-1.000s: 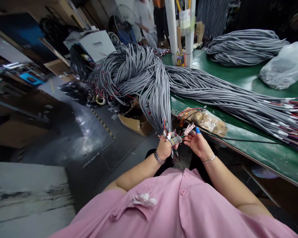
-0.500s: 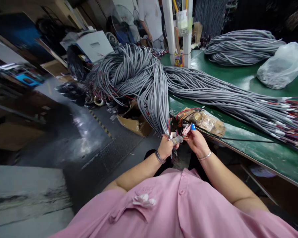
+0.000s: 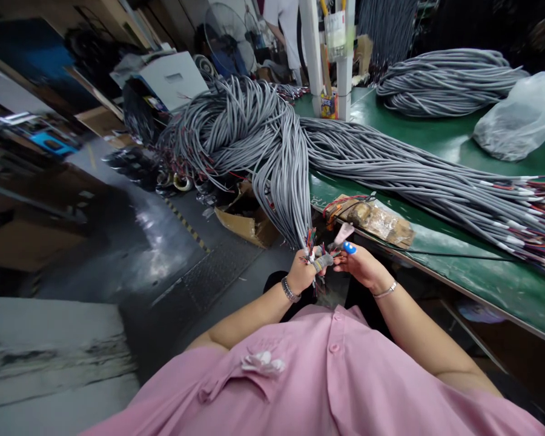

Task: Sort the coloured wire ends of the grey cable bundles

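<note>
grey cables (image 3: 284, 181), coloured wire ends, left hand (image 3: 302, 270) clutching.

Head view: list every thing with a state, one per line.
Left hand, closed on cable ends.
Right hand, pinching pink tool.
Cable bundle, draped over table edge.
Plastic bag, lying crumpled.
Cardboard box, open on floor.

cables (image 3: 281, 163) are showing matt grey plastic sheathing | table (image 3: 436, 142) is gleaming smooth green | bag (image 3: 518, 118) is looking crinkled translucent plastic | shirt (image 3: 327, 381) is showing matt pink cloth | box (image 3: 247, 223) is showing rough cardboard
</note>
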`<state>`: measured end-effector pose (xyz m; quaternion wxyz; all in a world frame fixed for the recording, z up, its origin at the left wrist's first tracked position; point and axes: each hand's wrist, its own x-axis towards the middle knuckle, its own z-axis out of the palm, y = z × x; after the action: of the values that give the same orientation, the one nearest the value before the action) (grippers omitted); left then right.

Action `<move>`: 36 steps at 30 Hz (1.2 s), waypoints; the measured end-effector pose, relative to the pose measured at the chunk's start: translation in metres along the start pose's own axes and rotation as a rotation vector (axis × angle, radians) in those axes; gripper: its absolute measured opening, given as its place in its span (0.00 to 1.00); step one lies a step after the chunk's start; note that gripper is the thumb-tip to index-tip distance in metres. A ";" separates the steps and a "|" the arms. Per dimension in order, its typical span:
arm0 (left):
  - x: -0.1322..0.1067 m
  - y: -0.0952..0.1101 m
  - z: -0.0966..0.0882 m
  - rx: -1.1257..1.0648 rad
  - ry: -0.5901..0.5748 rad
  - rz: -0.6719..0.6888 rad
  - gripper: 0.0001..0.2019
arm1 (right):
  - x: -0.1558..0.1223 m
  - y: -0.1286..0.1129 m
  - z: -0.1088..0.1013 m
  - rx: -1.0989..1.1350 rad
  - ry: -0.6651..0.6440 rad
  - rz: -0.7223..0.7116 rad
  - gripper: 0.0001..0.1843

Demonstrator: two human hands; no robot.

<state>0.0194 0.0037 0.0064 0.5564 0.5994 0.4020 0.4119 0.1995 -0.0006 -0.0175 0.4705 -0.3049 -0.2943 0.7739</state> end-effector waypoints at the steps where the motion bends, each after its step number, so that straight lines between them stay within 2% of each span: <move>1: -0.002 0.000 -0.001 0.034 -0.015 0.007 0.18 | -0.002 0.002 0.001 -0.039 0.005 -0.006 0.20; 7: -0.005 -0.009 -0.008 0.202 -0.094 0.062 0.17 | -0.004 0.014 0.011 -0.247 0.108 -0.198 0.10; 13: 0.000 -0.011 -0.011 0.354 -0.189 0.006 0.14 | -0.006 0.019 0.015 -0.569 0.150 -0.437 0.08; 17: -0.001 -0.008 -0.009 0.260 -0.127 -0.023 0.15 | -0.008 0.021 0.012 -0.439 0.124 -0.350 0.13; 22: -0.004 -0.003 -0.007 0.141 -0.070 -0.006 0.16 | -0.009 0.027 0.010 -0.250 0.197 -0.208 0.16; 31: -0.006 -0.005 -0.008 0.122 -0.053 -0.037 0.17 | -0.006 0.028 0.018 -0.250 0.240 -0.261 0.11; 36: -0.007 -0.002 -0.008 -0.015 0.014 -0.024 0.17 | -0.006 0.023 0.011 -0.141 0.142 -0.205 0.13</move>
<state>0.0098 0.0002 0.0042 0.5630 0.5873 0.4099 0.4124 0.1807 -0.0165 -0.0261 0.5444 -0.3593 -0.3435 0.6757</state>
